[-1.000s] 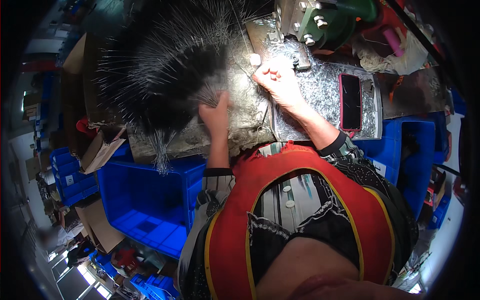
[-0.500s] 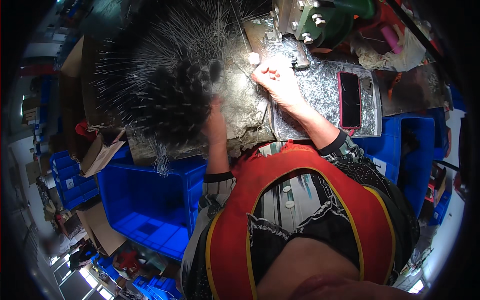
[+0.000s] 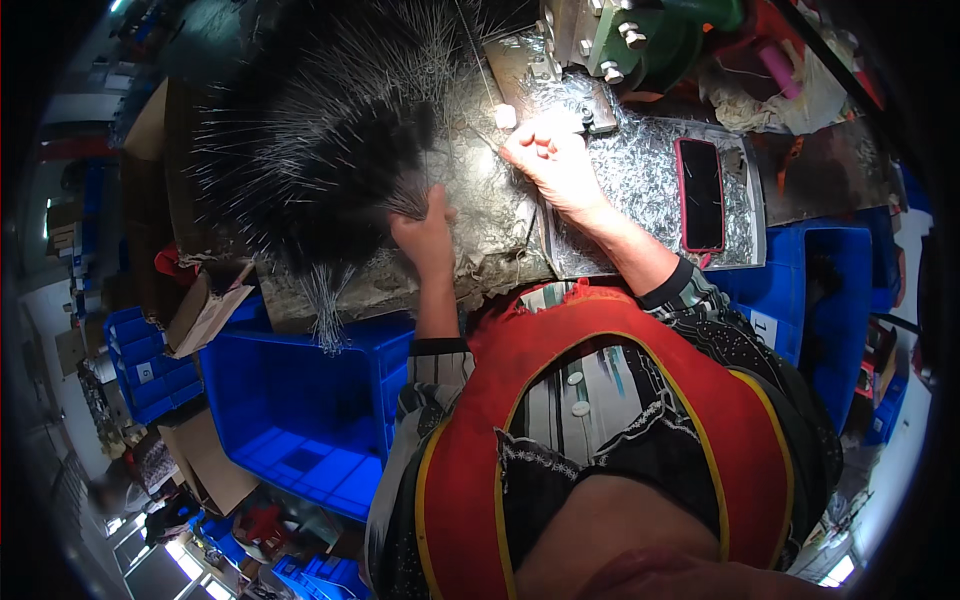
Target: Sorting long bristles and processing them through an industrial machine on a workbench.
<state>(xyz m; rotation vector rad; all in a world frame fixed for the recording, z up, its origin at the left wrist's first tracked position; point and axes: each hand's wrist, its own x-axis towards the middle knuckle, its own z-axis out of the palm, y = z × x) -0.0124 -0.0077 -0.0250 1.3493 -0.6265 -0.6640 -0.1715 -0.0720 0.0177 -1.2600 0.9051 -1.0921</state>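
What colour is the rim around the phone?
The phone's rim is pinkish red; best seen in the head view.

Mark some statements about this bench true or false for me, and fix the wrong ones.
1. The left hand grips a bunch of thin wires. True.
2. The right hand is nearer the green machine than the left hand is. True.
3. The phone lies left of the right hand. False: it lies to the right.
4. The apron has yellow edging. True.
5. The large open bin below the bench's left side is white. False: it is blue.
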